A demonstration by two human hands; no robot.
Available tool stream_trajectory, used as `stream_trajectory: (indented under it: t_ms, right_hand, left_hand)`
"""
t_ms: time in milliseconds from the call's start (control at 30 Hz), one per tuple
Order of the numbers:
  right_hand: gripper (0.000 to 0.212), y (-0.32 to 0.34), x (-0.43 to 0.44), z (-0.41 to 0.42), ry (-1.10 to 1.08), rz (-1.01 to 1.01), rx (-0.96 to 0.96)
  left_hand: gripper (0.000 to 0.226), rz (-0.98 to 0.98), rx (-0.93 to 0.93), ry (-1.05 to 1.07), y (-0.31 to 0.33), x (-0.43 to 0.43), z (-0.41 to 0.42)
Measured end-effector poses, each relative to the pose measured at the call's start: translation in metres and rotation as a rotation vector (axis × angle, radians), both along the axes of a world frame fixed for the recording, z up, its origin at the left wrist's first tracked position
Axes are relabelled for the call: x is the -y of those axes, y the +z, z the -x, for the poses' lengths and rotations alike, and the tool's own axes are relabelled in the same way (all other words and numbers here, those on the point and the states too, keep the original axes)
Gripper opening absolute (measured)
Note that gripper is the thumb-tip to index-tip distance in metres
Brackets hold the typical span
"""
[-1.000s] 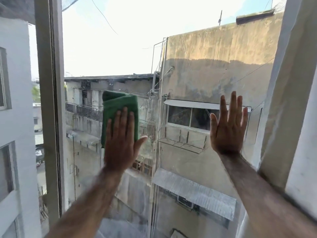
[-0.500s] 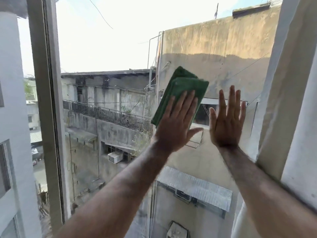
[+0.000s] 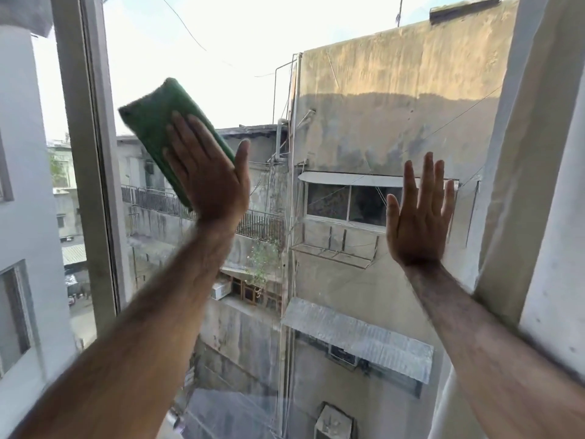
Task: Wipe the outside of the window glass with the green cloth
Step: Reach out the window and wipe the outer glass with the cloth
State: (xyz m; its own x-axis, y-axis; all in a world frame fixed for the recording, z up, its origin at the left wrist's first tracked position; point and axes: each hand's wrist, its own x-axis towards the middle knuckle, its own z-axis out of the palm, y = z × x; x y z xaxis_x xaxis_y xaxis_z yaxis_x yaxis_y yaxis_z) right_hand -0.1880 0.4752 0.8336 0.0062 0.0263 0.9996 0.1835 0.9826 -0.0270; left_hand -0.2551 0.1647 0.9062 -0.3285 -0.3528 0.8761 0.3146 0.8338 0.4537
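A folded green cloth (image 3: 158, 122) lies flat against the window glass (image 3: 348, 106), high in the left half of the pane and tilted up to the left. My left hand (image 3: 209, 175) presses on its lower right part with a flat palm, and my fingers cover much of it. My right hand (image 3: 418, 213) rests flat on the glass near the pane's right edge, fingers spread, holding nothing. The two hands are well apart.
The grey window frame post (image 3: 91, 153) stands just left of the cloth. A pale wall or jamb (image 3: 519, 153) bounds the pane on the right, close to my right hand. Through the glass are concrete buildings, a railing and a street far below.
My left hand has swept the cloth from beside my right hand up and to the left, and the cloth now tilts the other way. My right hand has stayed in place on the glass.
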Motion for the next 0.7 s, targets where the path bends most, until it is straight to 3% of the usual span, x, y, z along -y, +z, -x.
stream_trajectory:
  t_ms: [67, 133, 233, 400, 533, 700]
  right_hand:
    - [0.060, 0.001, 0.000, -0.001, 0.002, 0.002, -0.005]
    - [0.060, 0.001, 0.000, 0.000, 0.012, -0.004, -0.005]
    - [0.061, 0.002, -0.004, 0.001, -0.007, -0.007, 0.010]
    - [0.061, 0.002, -0.003, 0.002, -0.004, -0.008, 0.004]
    - [0.061, 0.001, -0.002, 0.002, -0.003, 0.001, 0.009]
    - [0.061, 0.001, 0.000, 0.001, -0.002, 0.002, 0.004]
  left_hand:
    - [0.108, 0.096, -0.056, -0.020, 0.026, -0.039, -0.011]
    - [0.103, 0.367, -0.162, -0.072, 0.020, -0.082, -0.021]
    - [0.098, 0.741, -0.280, -0.160, -0.034, -0.122, -0.025]
    - [0.097, 1.022, -0.207, -0.097, -0.151, -0.073, -0.017]
    - [0.088, 0.852, -0.079, -0.013, -0.177, 0.018, -0.003]
    - [0.093, 0.239, 0.037, -0.008, -0.070, 0.054, 0.006]
